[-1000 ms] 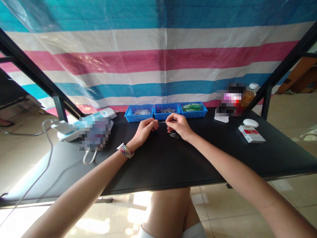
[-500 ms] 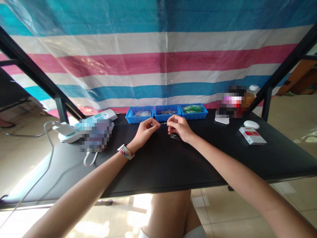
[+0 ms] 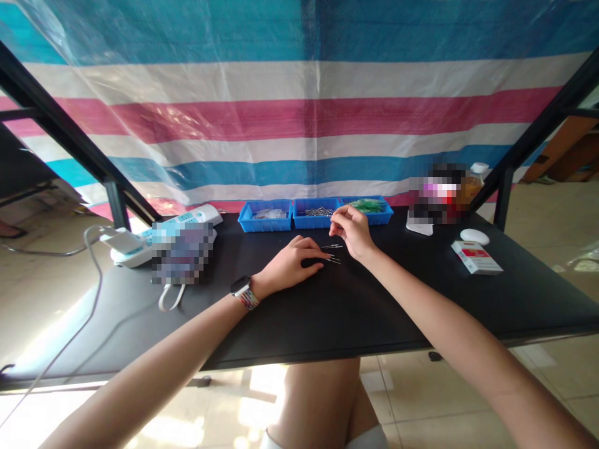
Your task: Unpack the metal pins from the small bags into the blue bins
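Person seated at black table; striped tarp hangs behind. Landmark: middle bin, one of three blue bins in a row at the table's far edge.

- Middle bin holds a loose heap of thin metal pins. The left bin beside it holds pale bits and the right bin green ones, both too small to make out.
- Loose pins: a few lie on the table just in front of the middle bin, on its right side. Long axes run roughly left-right, near parallel to the bin row.
- Left hand: in front of the middle bin, palm down, flat on the table, fingers stretched out and open, gripping nothing. Fingertips point right and reach the left ends of the loose pins, touching or just short; cannot tell which. Watch on the wrist.
- Right hand: lifted off the table at the middle bin's front right corner, above and just behind the loose pins. Thumb and forefinger are pinched together and the other fingers curled. Cannot tell whether a pin sits in the pinch.
- Nearer hand: the left, at table level and in line with the pins' long axis. The right is close but raised.
- Far left of the middle bin: desk phone. Far right: white mouse and small box.
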Available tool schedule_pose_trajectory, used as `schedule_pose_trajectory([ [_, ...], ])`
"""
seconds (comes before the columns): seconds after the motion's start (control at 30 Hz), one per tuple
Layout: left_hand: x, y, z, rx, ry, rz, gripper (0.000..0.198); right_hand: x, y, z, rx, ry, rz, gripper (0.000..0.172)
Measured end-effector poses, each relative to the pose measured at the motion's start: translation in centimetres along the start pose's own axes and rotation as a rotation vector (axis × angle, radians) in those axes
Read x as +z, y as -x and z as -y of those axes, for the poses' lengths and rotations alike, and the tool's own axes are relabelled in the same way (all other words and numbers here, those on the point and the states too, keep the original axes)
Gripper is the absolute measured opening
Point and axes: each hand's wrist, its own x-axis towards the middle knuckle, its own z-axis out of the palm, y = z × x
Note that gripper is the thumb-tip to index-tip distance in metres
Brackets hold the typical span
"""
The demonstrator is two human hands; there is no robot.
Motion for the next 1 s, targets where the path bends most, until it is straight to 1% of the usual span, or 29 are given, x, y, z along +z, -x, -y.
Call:
schedule_pose_trajectory([
  [0.07,0.3,0.1,-0.6,0.019,-0.069,0.033,0.032,-0.2,-0.5,-0.3,-0.038,0.002,-0.076,0.020],
  [0.17,0.5,0.2,-1.2,0.047,-0.154,0.041,0.029,-0.5,-1.3,-0.8,-0.125,0.041,-0.156,0.022],
  [0.27,0.5,0.2,-1.4,0.070,-0.194,0.042,0.023,-0.6,-1.8,-1.4,-0.243,0.094,-0.188,0.023],
  [0.33,0.4,0.1,-1.5,0.077,-0.199,0.037,0.019,-0.7,-2.1,-1.6,-0.286,0.152,-0.191,0.024],
  [0.47,0.3,0.0,-1.5,0.073,-0.149,0.021,0.015,-0.9,-2.3,-1.6,-0.220,0.351,-0.093,0.031],
  [0.57,0.3,0.0,-1.3,0.031,-0.042,-0.031,0.012,-1.2,-2.0,-1.4,-0.214,0.443,-0.082,0.031],
  [0.63,0.3,0.0,-0.9,-0.018,0.024,-0.081,0.016,-1.2,-1.6,-1.2,-0.213,0.448,-0.080,0.028],
  [0.73,0.2,-0.1,-0.4,-0.093,0.096,-0.140,0.027,-0.9,-0.7,-1.0,-0.185,0.443,-0.009,0.025],
  [0.8,0.2,-0.2,-0.1,-0.125,0.165,-0.176,0.026,-0.6,-0.2,-1.0,-0.177,0.435,0.037,0.025],
  [0.9,0.1,-0.4,0.3,-0.160,0.305,-0.251,0.018,-0.1,0.3,-0.9,-0.147,0.386,0.074,0.024],
  [1.0,-0.1,-0.5,0.6,-0.184,0.421,-0.332,0.019,0.0,0.5,-0.7,-0.053,0.329,0.147,0.023],
])
